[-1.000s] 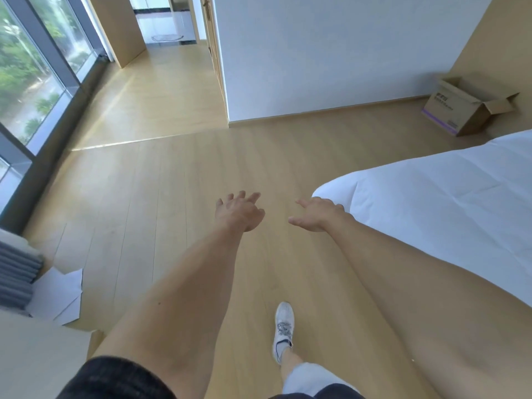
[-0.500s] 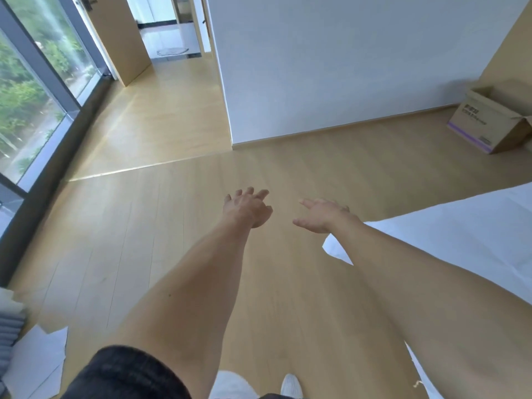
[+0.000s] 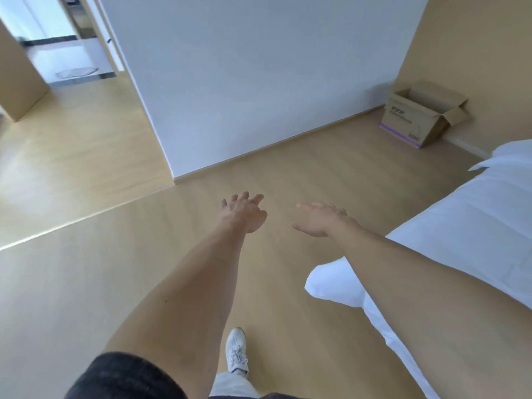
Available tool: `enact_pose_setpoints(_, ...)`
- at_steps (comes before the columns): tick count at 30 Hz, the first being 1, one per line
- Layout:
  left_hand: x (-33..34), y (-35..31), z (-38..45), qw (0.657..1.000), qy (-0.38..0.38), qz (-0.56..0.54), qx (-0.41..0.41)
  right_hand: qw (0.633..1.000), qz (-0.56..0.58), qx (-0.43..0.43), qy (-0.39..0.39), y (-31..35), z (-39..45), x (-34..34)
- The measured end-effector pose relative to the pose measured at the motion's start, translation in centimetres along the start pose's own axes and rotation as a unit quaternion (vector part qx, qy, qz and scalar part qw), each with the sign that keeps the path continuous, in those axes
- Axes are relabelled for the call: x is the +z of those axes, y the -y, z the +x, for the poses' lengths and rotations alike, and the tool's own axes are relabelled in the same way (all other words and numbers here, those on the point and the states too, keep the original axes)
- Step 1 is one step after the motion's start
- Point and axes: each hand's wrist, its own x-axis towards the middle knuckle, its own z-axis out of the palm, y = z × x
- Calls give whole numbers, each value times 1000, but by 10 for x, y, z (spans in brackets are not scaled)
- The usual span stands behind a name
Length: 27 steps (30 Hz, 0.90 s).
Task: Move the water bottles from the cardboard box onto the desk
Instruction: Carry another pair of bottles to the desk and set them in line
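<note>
A: Both arms out front: the left hand (image 3: 244, 213) has its fingers spread loose, nothing in its grip, and the right hand (image 3: 318, 218) is flat and empty too.

B: And the open brown cardboard box with the purple stripe (image 3: 419, 115)?

A: On the pale wooden floor (image 3: 115, 283), in the far corner where the white wall (image 3: 259, 82) meets the tan one, well apart from both hands. Flaps up, but I can't see any water bottles inside from here, and no tabletop is in sight.

B: What could trip this up?

A: The white-sheeted bed (image 3: 460, 226) sits just beside the right arm; cutting that corner close could mean a knock. One white laced sneaker (image 3: 236, 352) is mid-stride, and I'd say bending into a low box risks a poor hold on a bottle.
</note>
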Motion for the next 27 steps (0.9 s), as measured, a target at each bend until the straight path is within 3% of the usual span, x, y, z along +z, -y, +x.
enact_pose_setpoints(8,-63,52,140,999,14,19,47,999,15,49,-2,51,109,-68)
enact_pose_setpoints(14,-84,56,211,995,26,33,87,996,28,82,-1,53,167,-99)
enact_pose_setpoints(27,-123,-25,388,986,27,75,145,989,82,121,-11,-26,326,-153)
